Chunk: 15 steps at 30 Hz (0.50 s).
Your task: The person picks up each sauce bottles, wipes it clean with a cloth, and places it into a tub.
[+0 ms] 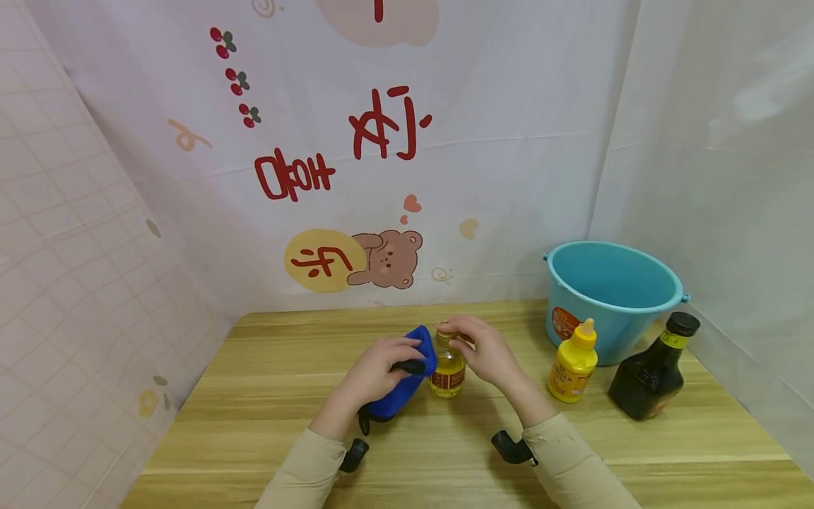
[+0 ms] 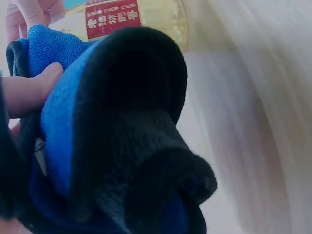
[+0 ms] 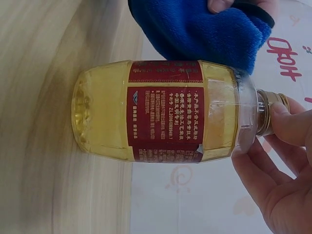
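Apparently wiping, the left hand point(image 1: 384, 366) is gripping a blue towel point(image 3: 200, 36) beside the peanut-oil bottle point(image 3: 165, 112) on the table point(image 1: 267, 396); the right hand point(image 1: 483, 351) is pinching its cap point(image 3: 273, 99), the next stroke likely needing steadiness.

Close wrist views, shared bottle point(image 3: 165, 112)

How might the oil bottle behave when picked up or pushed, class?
The oil bottle is probably heavy for its size, as yellow liquid fills most of it. Looking smooth, it may be slippery. Pushed high, it could tip, standing taller than wide.
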### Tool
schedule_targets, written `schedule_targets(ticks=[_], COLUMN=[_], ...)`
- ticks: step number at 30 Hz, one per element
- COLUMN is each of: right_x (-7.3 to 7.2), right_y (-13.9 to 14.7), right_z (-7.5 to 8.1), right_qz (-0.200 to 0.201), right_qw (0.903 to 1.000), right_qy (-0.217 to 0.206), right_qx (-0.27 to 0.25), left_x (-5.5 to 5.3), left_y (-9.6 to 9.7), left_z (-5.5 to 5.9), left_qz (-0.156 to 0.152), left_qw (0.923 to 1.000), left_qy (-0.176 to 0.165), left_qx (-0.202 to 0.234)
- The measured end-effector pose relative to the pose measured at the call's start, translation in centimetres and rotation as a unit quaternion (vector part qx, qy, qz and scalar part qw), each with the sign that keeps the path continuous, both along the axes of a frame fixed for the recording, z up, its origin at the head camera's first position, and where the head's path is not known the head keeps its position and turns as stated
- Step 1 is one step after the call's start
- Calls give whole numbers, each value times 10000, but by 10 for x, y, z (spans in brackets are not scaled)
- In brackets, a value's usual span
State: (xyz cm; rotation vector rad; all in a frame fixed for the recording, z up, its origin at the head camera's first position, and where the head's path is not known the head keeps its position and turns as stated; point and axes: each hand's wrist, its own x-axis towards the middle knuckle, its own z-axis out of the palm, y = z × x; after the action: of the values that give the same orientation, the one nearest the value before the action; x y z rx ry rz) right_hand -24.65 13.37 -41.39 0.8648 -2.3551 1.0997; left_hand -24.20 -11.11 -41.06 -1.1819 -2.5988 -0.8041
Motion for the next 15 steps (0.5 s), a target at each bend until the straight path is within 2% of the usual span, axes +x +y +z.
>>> schedule_targets(ticks=[6,15], right_x=[-1,0], right_y=[0,0], right_z=[-2,0], right_qz=[8,-76], right_qw=[10000,10000], right_qy=[11,42], right_qx=[-32,-3], left_x=[-4,-9], left_y=[-3,-5], left_z=[-12,-23], left_qz=[-191,-385], left_qw=[9997,9990], left_qy=[127,-128], left_qx=[-51,-193])
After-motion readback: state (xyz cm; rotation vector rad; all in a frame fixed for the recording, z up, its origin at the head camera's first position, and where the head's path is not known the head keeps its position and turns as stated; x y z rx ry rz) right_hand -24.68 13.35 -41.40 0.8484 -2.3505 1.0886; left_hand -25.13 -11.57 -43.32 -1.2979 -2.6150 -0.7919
